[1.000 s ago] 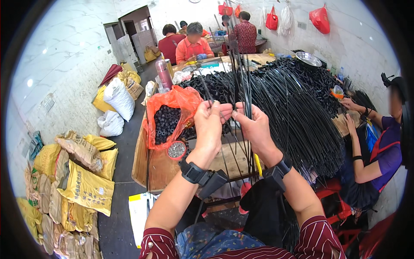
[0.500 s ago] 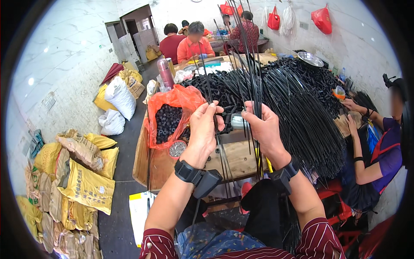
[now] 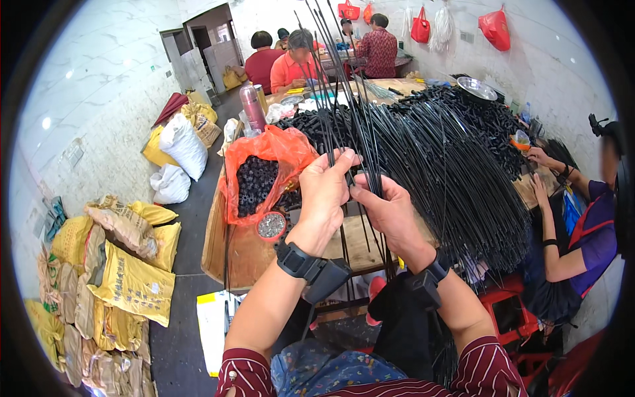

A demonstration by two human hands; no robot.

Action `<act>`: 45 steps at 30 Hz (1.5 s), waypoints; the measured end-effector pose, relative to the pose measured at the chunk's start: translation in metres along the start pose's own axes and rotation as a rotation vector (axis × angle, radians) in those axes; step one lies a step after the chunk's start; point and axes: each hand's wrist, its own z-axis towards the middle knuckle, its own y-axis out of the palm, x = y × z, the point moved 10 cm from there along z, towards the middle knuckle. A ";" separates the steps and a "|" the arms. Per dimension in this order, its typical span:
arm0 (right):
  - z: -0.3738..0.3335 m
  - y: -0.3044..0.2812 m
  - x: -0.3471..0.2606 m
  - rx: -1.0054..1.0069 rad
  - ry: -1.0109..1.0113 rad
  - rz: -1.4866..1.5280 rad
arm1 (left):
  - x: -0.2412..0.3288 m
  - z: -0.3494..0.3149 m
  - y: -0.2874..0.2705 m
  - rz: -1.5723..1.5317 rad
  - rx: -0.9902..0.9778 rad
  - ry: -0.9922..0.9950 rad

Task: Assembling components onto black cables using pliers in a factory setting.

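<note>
My left hand (image 3: 324, 188) is closed round a few long thin black rods (image 3: 322, 99) that stand nearly upright. Close beside it, my right hand (image 3: 390, 212) grips a thicker bunch of similar black rods (image 3: 360, 126), tilted a little to the left at the top. The thumbs and fingertips of both hands almost meet, and the rods' lower ends hang over the table's near edge. Behind and to the right of my hands, a big heap of the same rods (image 3: 450, 178) fans across the wooden table (image 3: 248, 258).
An open red plastic bag (image 3: 291, 149) of small black parts and a round tub (image 3: 271, 225) of small metal pieces stand left. Beyond are a pink flask (image 3: 252, 109) and a metal dish (image 3: 477, 88). A co-worker (image 3: 562, 218) sits right; filled sacks (image 3: 135, 281) line the left wall.
My right hand has moved left and slightly down, and my left hand a little to the right, so they are now close together. Both bunches of rods have come nearer each other.
</note>
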 end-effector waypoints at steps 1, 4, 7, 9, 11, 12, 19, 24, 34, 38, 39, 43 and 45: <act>-0.001 0.000 0.003 0.003 0.050 0.037 | -0.002 0.001 0.002 -0.030 -0.038 -0.017; -0.003 -0.002 0.009 -0.021 0.139 0.070 | 0.003 -0.004 0.007 -0.081 -0.091 -0.002; -0.007 -0.001 0.013 -0.011 0.168 0.039 | 0.005 0.003 0.002 -0.095 -0.072 0.027; -0.014 0.000 0.017 -0.040 0.181 0.039 | 0.007 0.007 -0.005 -0.089 -0.059 0.042; -0.024 -0.006 0.027 0.007 0.266 0.015 | 0.010 0.011 -0.011 -0.082 -0.046 0.057; -0.027 -0.010 0.032 -0.008 0.273 -0.025 | 0.013 0.012 -0.011 -0.109 -0.054 0.069; -0.042 -0.015 0.039 0.000 0.295 0.011 | 0.022 0.020 -0.013 -0.148 -0.085 0.068; -0.039 -0.017 0.035 0.005 0.273 0.004 | 0.022 0.023 -0.019 -0.127 -0.092 0.094; -0.062 -0.023 0.042 0.004 0.273 -0.045 | 0.034 0.026 -0.022 -0.055 -0.058 0.132; -0.052 -0.031 0.034 -0.008 0.198 -0.094 | 0.032 0.022 -0.029 -0.080 -0.033 0.131; -0.048 -0.031 0.029 -0.004 0.161 -0.104 | 0.032 0.021 -0.031 -0.079 -0.033 0.136; -0.024 -0.024 -0.009 0.021 -0.077 -0.091 | 0.028 0.008 -0.032 -0.089 -0.033 0.090; -0.015 -0.023 -0.027 0.052 -0.165 -0.130 | 0.025 -0.003 -0.028 -0.133 -0.055 0.065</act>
